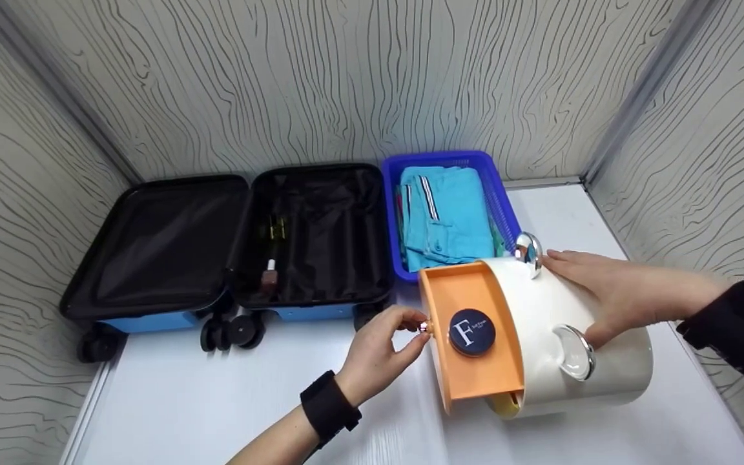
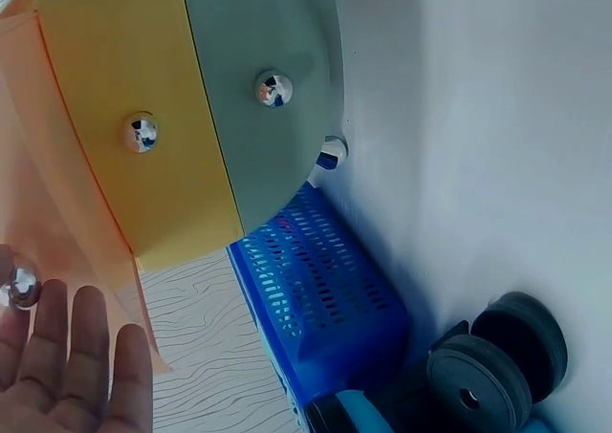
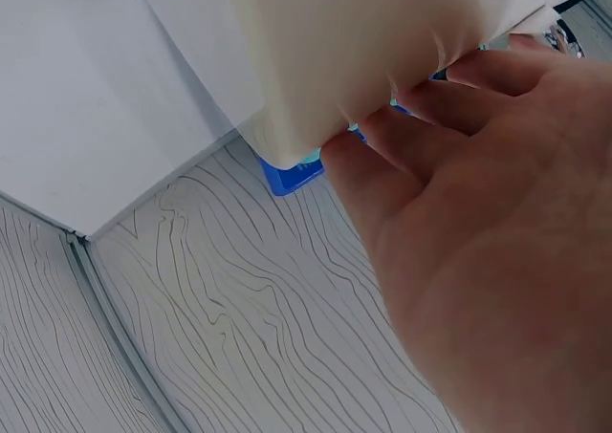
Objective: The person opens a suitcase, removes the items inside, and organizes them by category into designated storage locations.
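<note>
Just beyond the fingertips of my left hand [image 1: 382, 352], I am reading a large white F [image 1: 464, 332] on the dark blue round container [image 1: 473, 343]; the smaller lettering [image 1: 479, 325] beside it is proving too tiny to make out.

Under the right hand [image 1: 617, 290], the white casing [image 1: 543, 310] has the smooth, glossy look of moulded plastic. The knob [image 2: 23, 286] pinched by the left hand [image 1: 382, 349] shines like polished metal; the orange drawer [image 1: 482, 381] between the hands seems satiny plastic. Out beyond them I see a perforated plastic basket [image 2: 368, 333], matt folded cloth [image 1: 459, 206] and slick, wrinkled black suitcase lining [image 1: 340, 239]. Beneath the hands, the desk [image 1: 217, 407] is smooth, with a soft sheen.
</note>
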### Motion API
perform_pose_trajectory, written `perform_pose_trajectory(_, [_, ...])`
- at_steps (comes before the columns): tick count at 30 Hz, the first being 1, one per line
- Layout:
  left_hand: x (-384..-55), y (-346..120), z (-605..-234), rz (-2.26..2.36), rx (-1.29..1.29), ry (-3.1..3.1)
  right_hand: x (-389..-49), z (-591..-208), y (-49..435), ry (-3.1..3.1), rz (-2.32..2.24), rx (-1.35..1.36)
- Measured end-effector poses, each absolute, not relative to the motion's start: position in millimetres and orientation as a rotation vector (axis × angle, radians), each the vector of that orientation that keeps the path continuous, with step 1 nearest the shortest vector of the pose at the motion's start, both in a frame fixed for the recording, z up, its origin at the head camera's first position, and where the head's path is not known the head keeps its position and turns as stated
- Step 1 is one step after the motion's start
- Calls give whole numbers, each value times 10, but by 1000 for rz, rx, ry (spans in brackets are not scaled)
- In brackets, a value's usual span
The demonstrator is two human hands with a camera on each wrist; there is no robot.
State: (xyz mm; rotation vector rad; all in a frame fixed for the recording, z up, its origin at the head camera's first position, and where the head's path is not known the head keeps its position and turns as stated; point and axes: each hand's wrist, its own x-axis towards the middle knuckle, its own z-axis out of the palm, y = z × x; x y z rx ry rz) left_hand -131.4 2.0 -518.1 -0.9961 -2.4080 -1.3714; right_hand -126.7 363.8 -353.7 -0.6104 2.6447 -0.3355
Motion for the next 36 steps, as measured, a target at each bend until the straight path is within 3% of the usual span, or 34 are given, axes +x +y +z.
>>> perform_pose_trajectory(36, [-1376, 770, -5066, -1544, -1061, -2477, -1285, -3548, 3601, 2685, -277, -697])
